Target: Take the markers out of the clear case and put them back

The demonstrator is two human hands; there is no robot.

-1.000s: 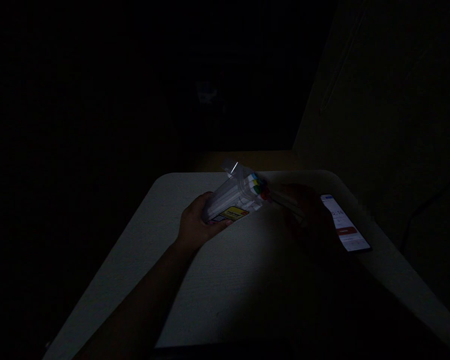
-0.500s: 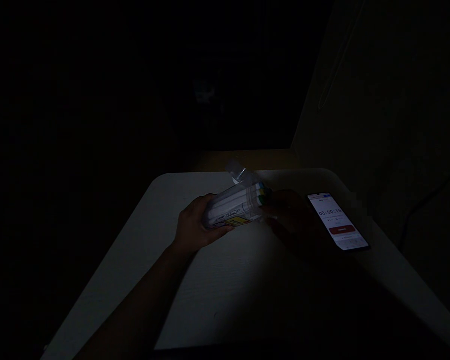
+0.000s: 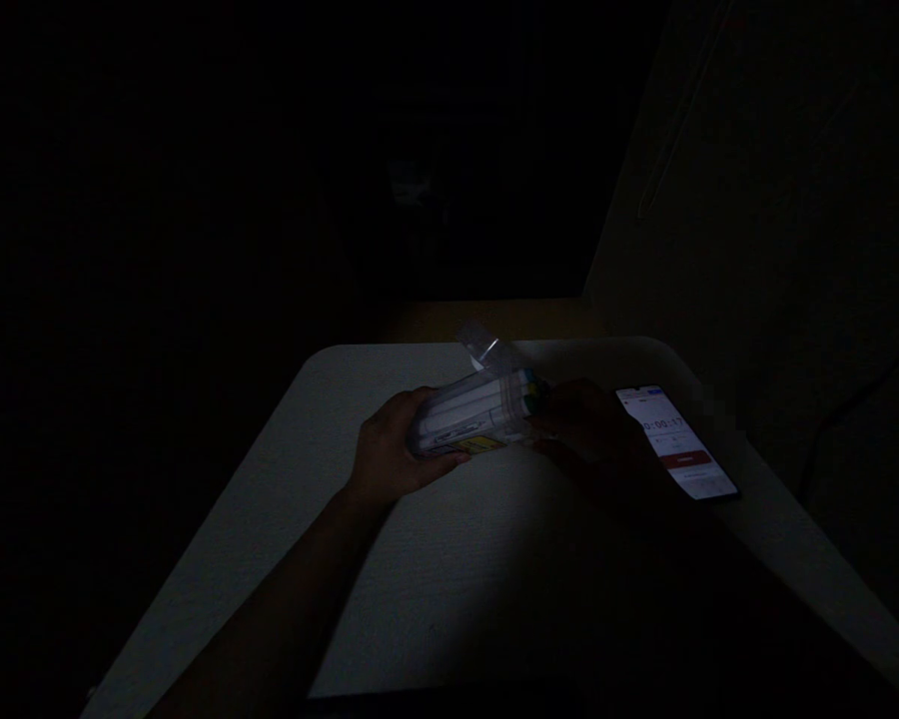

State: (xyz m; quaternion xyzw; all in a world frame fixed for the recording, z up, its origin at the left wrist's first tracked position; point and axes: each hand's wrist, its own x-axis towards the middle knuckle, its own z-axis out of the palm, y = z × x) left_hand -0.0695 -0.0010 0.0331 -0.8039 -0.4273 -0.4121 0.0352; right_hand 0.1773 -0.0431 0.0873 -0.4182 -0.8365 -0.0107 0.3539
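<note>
very dim; surroundings sink to near black. faint light grays the tabletop [image 3: 412, 559], a broad shadow darkens its right, the phone screen [image 3: 678, 439] glows, and clear plastic [image 3: 486, 348] glints.

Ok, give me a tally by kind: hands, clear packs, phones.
Hands: 2 (left hand, right hand)
Clear pack: 1
Phone: 1
Total: 4
The pens inside are too dim to count, so they're left out.

Left hand [image 3: 394, 446]: thumb opposed to curled fingers in a closed grip, forearm slanting in from below. Right hand [image 3: 588, 429]: in deep shadow, reaching inward, finger pose unclear.
</note>
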